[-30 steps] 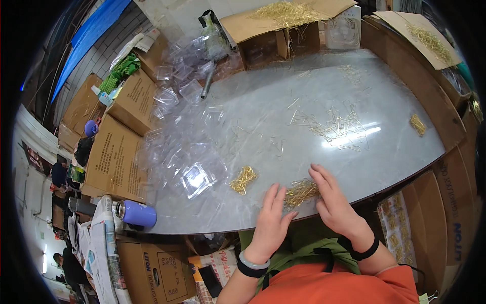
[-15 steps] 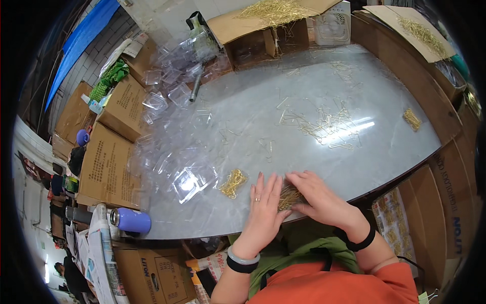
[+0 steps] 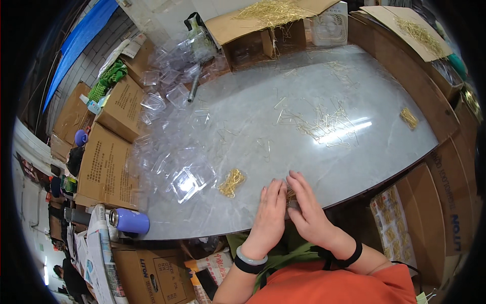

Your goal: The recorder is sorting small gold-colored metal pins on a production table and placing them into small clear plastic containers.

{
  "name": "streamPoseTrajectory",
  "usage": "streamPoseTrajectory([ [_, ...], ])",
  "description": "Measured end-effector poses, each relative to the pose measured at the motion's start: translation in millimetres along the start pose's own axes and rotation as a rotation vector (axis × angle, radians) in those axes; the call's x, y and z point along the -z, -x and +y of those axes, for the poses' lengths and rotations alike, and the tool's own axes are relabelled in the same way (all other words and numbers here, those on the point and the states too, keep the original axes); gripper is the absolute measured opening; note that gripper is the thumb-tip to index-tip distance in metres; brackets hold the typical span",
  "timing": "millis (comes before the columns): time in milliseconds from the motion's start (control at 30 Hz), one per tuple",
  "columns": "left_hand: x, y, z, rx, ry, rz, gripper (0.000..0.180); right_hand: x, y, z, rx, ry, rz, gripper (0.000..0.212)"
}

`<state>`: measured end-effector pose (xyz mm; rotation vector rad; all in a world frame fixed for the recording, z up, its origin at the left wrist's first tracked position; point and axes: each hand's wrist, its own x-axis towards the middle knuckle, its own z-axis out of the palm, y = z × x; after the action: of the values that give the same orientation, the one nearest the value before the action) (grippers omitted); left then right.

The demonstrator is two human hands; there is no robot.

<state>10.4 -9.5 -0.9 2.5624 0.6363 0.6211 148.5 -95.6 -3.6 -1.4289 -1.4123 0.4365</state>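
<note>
At the near edge of the grey table (image 3: 243,116), my left hand (image 3: 271,215) and my right hand (image 3: 310,210) face each other with fingers nearly straight. Between them they press a bunch of thin gold wire hooks (image 3: 290,195), mostly hidden by the fingers. Just left of my left hand lies a compact gold bundle of such wires (image 3: 232,183). Farther out, loose wire hooks (image 3: 326,121) are scattered over the table, and another small gold bundle (image 3: 408,118) sits near its right edge.
Clear plastic boxes (image 3: 190,175) heap up along the left side. A purple bottle (image 3: 129,221) stands at the near left corner. Cardboard boxes (image 3: 109,164) flank the left, and a cardboard shelf piled with gold wires (image 3: 273,12) stands at the back beside a white fan (image 3: 330,28).
My hands have drawn closer together, the left shifting right, squeezing the wire hooks between them. Less of the bunch shows. The view has shifted slightly.
</note>
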Motion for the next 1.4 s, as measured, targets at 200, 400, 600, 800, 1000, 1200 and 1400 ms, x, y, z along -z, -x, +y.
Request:
streamPoseTrajectory([
  [200, 1.0, 5.7, -6.8, 0.018, 0.076, -0.006, 0.062, 11.8, -10.1, -1.6, 0.144, 0.336, -0.089, 0.056],
  [400, 8.2, 6.6, -4.8, 0.072, 0.228, -0.037, 0.072, 5.2, -4.3, 5.1, 0.239, 0.606, -0.129, 0.049],
  [600, 8.2, 5.7, -2.0, 0.087, 0.172, -0.061, 0.079, -1.7, -0.5, 1.6, 0.139, 0.463, -0.062, 0.053],
  [800, 1.8, 5.9, -3.6, 0.034, 0.09, -0.047, 0.088, 3.8, -2.4, 0.5, 0.034, -0.013, -0.046, 0.065],
  [1000, 14.7, 3.8, 3.1, 0.051, 0.171, -0.105, 0.098, 35.3, -9.5, 3.3, 0.062, 0.14, -0.177, 0.065],
  [1200, 1.8, 6.7, -4.3, 0.052, 0.152, -0.007, 0.082, 38.6, -18.7, 11.8, 0.122, 0.232, -0.198, 0.058],
  [1400, 6.5, 6.9, -3.5, 0.053, 0.223, 0.043, 0.073, 38.0, -17.1, 14.1, 0.201, 0.298, -0.164, 0.059],
])
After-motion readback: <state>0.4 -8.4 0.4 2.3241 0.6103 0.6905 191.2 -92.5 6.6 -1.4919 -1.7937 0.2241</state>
